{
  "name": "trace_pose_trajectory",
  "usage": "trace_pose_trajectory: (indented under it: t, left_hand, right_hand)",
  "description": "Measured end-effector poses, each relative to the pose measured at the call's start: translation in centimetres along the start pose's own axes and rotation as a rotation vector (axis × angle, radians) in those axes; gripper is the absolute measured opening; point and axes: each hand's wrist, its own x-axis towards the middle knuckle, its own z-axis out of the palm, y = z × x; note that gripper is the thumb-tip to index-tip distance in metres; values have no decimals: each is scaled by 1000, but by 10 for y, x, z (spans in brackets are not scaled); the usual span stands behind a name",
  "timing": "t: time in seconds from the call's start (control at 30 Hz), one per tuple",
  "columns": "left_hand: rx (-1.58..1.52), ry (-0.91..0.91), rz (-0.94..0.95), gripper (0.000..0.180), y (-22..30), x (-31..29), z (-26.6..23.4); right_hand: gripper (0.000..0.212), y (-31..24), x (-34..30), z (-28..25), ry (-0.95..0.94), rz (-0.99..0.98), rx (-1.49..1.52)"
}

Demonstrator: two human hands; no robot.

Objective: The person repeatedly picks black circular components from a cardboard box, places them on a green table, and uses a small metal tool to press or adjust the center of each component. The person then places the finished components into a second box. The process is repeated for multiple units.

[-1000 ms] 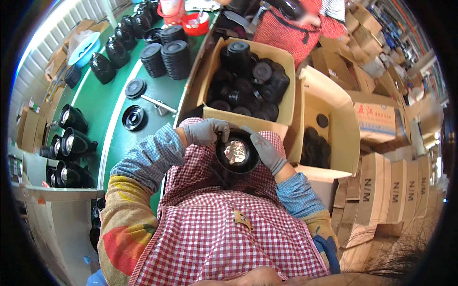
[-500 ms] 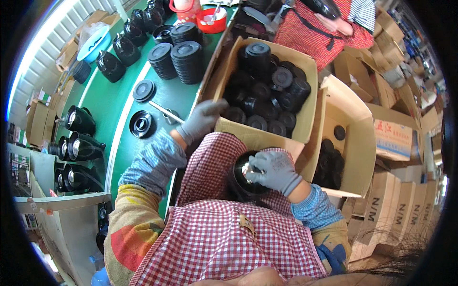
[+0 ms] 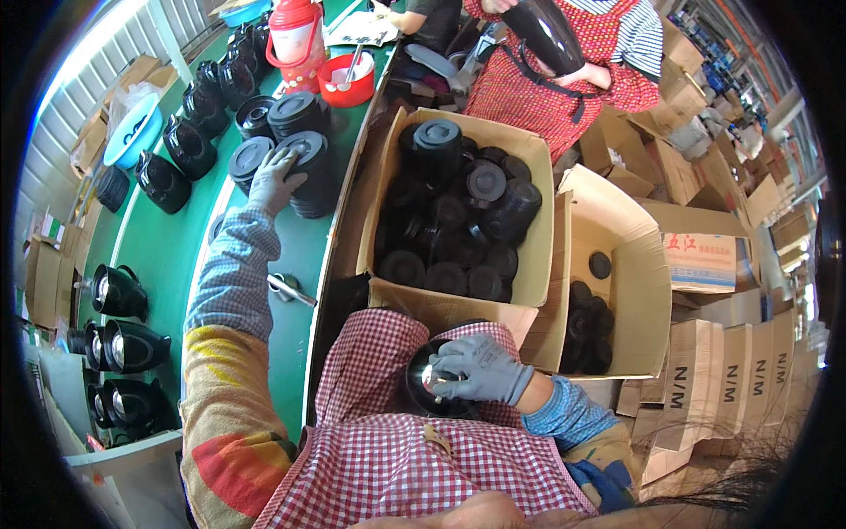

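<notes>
Left hand [image 3: 275, 181], grey-gloved: fingers spread fairly wide over the top of one ridged stack of matt black round lids [image 3: 310, 198]; whether it grips a lid cannot be told.
Right hand [image 3: 485, 366], grey-gloved: fingers bent over the mouth of a glossy black round vessel with silvery lining [image 3: 416, 375]; firm grip or light rest, cannot be told.
Vessel, position: on the red-and-white checked cloth of the lap [image 3: 374, 361], mouth upward, well apart from the stack.
Lid stack, position: near the right edge of the long green-topped bench [image 3: 167, 238], two similar stacks close by.
Bench, right edge: chrome-coloured metal rod [image 3: 295, 291] near the lap; red round plastic basin [image 3: 348, 84] farther along.
Bench, left edge: glossy black vessels with silvery mouths [image 3: 132, 346], lying on their sides.
Beside bench: brown cardboard box [image 3: 449, 304] of black lids and cylinders, directly beyond the knees.
Handling, left: judged best with fingertips around one lid's rim, any lift straight up, the stack beneath left upright.
Handling, right: judged best steadying the vessel by its black rim, level against the thighs, with little pressure on the lining.
</notes>
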Motion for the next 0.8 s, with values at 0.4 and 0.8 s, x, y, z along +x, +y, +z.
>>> trace_pose_trajectory:
  t: [0.4,0.8]
  left_hand:
    - [-753,100,106,45,88,-62,-96]
    - [-1423,-547,407,55,262,-228,-81]
  right_hand:
    - [30,-13,10,-16,6,40,-4]
    - [71,-40,-10,-41,396,222,975]
